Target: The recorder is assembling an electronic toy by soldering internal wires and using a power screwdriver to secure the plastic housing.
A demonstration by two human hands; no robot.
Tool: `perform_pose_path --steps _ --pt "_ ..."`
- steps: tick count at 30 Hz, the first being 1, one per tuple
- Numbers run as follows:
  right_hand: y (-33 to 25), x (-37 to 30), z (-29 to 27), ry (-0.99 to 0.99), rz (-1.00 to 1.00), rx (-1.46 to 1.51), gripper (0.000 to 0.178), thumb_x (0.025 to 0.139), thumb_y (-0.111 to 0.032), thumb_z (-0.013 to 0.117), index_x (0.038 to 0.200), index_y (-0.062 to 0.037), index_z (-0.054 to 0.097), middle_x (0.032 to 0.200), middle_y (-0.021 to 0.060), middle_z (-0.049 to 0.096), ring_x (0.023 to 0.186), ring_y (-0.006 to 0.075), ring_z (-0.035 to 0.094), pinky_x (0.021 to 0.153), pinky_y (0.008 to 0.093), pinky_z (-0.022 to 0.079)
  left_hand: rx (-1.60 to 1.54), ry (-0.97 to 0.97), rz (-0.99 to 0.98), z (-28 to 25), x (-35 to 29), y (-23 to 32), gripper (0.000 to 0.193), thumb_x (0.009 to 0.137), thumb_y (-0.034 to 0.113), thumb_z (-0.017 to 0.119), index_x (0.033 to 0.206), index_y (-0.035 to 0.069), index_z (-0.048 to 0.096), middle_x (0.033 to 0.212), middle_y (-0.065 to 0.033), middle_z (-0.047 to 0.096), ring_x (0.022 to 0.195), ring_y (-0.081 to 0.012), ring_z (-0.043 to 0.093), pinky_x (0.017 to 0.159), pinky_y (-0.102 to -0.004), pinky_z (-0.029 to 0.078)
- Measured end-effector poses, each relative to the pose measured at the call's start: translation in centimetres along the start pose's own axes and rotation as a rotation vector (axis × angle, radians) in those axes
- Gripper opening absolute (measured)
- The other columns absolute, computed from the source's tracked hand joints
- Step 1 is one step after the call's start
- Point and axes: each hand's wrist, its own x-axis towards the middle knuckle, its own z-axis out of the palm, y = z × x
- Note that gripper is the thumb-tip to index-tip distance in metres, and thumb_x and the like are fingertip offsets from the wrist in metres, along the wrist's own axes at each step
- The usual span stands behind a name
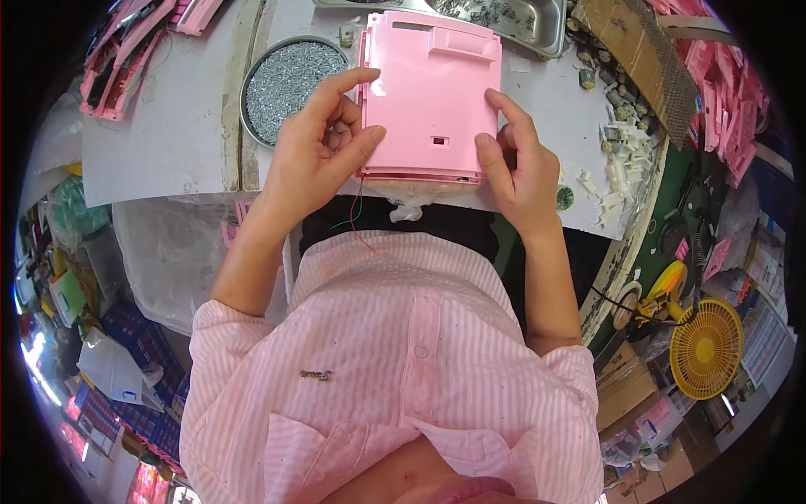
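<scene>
A pink plastic casing (424,101) lies near the front edge of the table, with a raised block along its top and a small dark switch slot (439,141) low on its face. My left hand (323,143) grips its left edge, thumb and index finger pressing there while the other fingers curl. On the opposite edge, my right hand (522,164) holds the casing with thumb and index finger. Thin red and dark wires (353,220) hang from the lower left corner. Below the casing, a knotted clear plastic bag (409,210) pokes out at the table edge.
Left of the casing stands a round metal tray (244,99) full of screws. A steel tray (561,29) with small metal parts sits behind. Small motors (620,97), white plastic pieces (620,168) and cardboard (642,63) lie right. Pink parts (126,59) are piled far left.
</scene>
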Motion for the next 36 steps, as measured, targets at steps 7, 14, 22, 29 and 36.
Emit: perform_pose_path --steps 7,14,22,29,36 --pt "-1.1 -0.4 0.6 -0.036 -0.08 -0.086 0.051 0.093 -0.024 0.068 0.141 -0.0088 0.056 0.065 0.0113 0.062 0.054 0.0259 0.062 0.053 0.0349 0.047 -0.055 0.045 -0.013 -0.4 -1.1 -1.0 0.055 0.089 0.003 0.07 0.141 0.004 0.05 0.077 0.0046 0.05 0.065 -0.0029 0.043 0.058 -0.0192 0.039" --pt "-1.1 -0.7 0.0 -0.007 0.003 -0.051 0.05 0.092 -0.017 0.07 0.139 -0.0063 0.058 0.063 0.0101 0.06 0.051 0.0197 0.057 0.054 0.031 0.047 -0.022 0.056 0.035 0.1 -0.9 -0.6 0.057 0.088 0.005 0.071 0.142 0.004 0.052 0.075 0.0032 0.049 0.063 -0.0044 0.043 0.056 -0.0204 0.039" --pt "-0.2 -0.9 -0.3 -0.023 -0.024 -0.025 0.049 0.091 -0.013 0.069 0.138 -0.0056 0.059 0.064 0.0105 0.059 0.054 0.0202 0.057 0.057 0.031 0.048 0.076 -0.006 0.046 -0.1 0.3 1.2 0.057 0.088 0.002 0.068 0.143 0.005 0.051 0.077 0.0029 0.048 0.065 -0.0051 0.043 0.059 -0.0201 0.038" --pt "-0.7 0.6 -0.4 -0.166 -0.124 -0.131 0.052 0.092 -0.019 0.069 0.141 -0.0119 0.057 0.069 0.0139 0.064 0.058 0.0287 0.061 0.057 0.0354 0.049 0.129 0.1 0.024 0.1 -1.5 -0.3 0.053 0.088 0.005 0.071 0.139 0.003 0.055 0.067 0.0003 0.046 0.056 -0.0064 0.04 0.052 -0.0232 0.037" --pt "-2.4 1.7 -1.2 -0.274 -0.167 -0.384 0.048 0.093 -0.026 0.066 0.138 -0.0134 0.059 0.058 0.0119 0.06 0.05 0.0295 0.06 0.052 0.0403 0.047 0.114 0.129 -0.13 0.6 -3.0 -0.4 0.048 0.09 0.008 0.07 0.136 0.002 0.06 0.055 -0.0018 0.04 0.049 -0.0098 0.039 0.05 -0.0267 0.036"
